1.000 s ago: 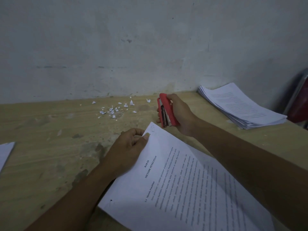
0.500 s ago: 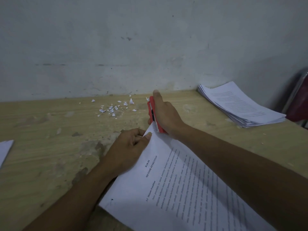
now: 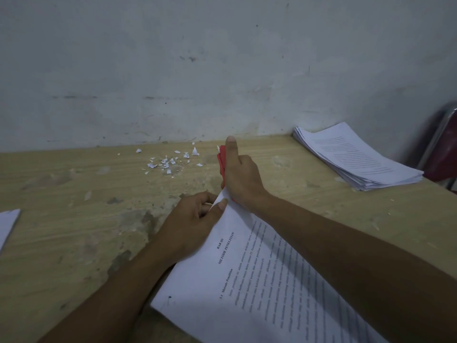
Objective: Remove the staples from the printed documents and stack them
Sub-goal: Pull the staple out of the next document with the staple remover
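A printed document [image 3: 249, 280] lies slanted on the wooden table [image 3: 74, 219], its top corner pointing away from me. My left hand [image 3: 190, 224] pinches that corner between thumb and fingers. My right hand [image 3: 241, 174] grips a red stapler [image 3: 221, 164], index finger stretched along its top. The stapler's near end sits right at the pinched corner, mostly hidden behind my hand. A stack of printed sheets [image 3: 356, 157] rests at the table's far right.
Several small paper scraps [image 3: 170, 160] are scattered near the wall [image 3: 197, 70] at the back. A white sheet's corner [image 3: 7, 226] shows at the left edge. A dark red chair [image 3: 442, 149] stands beyond the table's right end.
My right hand turned the stapler over and brought it down and left onto the document's top corner. The left hand kept its pinch on that corner.
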`<act>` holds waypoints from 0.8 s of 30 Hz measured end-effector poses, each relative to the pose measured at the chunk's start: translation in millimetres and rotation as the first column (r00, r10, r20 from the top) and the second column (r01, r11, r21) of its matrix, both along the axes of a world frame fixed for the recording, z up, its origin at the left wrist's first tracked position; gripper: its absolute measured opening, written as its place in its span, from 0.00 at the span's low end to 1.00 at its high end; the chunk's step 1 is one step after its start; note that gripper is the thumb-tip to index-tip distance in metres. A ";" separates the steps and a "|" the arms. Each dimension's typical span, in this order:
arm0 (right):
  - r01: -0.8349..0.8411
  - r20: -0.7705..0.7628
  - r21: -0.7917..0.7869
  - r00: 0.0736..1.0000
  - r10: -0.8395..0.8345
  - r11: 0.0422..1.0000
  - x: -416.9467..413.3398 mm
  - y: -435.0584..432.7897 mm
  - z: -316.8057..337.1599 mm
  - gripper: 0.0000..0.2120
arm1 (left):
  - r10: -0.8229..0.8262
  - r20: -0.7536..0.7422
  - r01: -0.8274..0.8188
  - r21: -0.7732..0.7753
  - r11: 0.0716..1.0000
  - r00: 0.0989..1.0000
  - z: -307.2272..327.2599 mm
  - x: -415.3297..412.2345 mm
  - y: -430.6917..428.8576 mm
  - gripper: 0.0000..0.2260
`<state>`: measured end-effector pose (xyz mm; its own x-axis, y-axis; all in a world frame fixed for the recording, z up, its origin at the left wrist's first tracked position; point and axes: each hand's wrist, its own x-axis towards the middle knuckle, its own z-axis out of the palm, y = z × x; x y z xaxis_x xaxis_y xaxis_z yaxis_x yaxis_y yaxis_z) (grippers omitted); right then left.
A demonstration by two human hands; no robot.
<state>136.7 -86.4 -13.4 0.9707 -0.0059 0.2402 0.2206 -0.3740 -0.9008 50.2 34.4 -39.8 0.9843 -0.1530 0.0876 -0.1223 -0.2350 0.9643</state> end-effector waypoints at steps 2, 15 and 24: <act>-0.028 -0.064 -0.010 0.998 0.027 1.000 5.4 -2.0 -0.1 0.38 | 0.003 -0.016 -0.003 -0.013 1.000 1.000 -0.2 0.0 0.4 0.06; -0.011 0.005 -0.710 1.000 0.021 0.704 48.5 -74.7 -1.2 0.23 | 0.007 0.014 -0.007 0.009 1.000 1.000 -0.9 -0.1 1.8 0.04; 0.140 0.150 -0.853 0.988 -0.020 0.502 41.5 -87.3 -21.8 0.22 | 0.009 0.004 -0.009 -0.022 1.000 1.000 -0.3 0.0 0.8 0.05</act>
